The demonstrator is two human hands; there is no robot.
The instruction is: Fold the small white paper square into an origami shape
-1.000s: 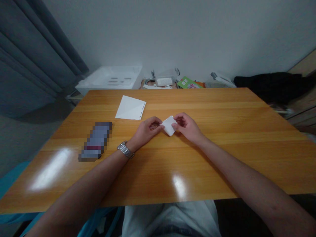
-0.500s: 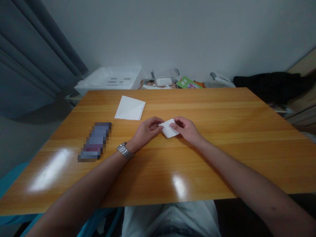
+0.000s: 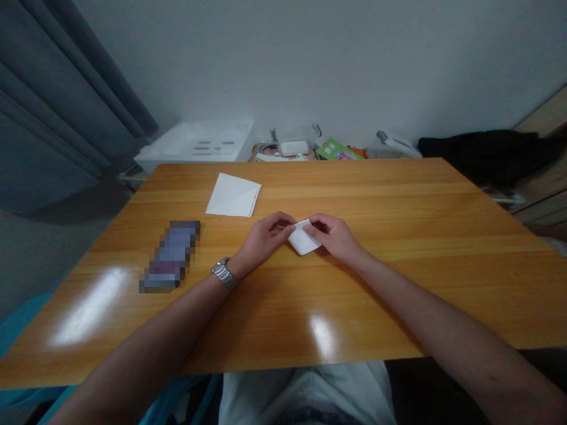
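I have my left hand (image 3: 264,237) and right hand (image 3: 335,237) both pinching a small folded paper (image 3: 302,242) from either side, low against the middle of the tabletop (image 3: 411,236) so the wood holds it flat, with a loose sheet (image 3: 233,195) far left.

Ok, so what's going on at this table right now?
A person sits at a wooden table and holds a small folded white paper between both hands. The left hand, with a metal watch on its wrist, pinches the paper's left edge; the right hand pinches its right side. Whether the paper touches the tabletop is unclear. Farther back on the left lies a flat white sheet with a perforated edge, and nearer, a blurred-out dark object.
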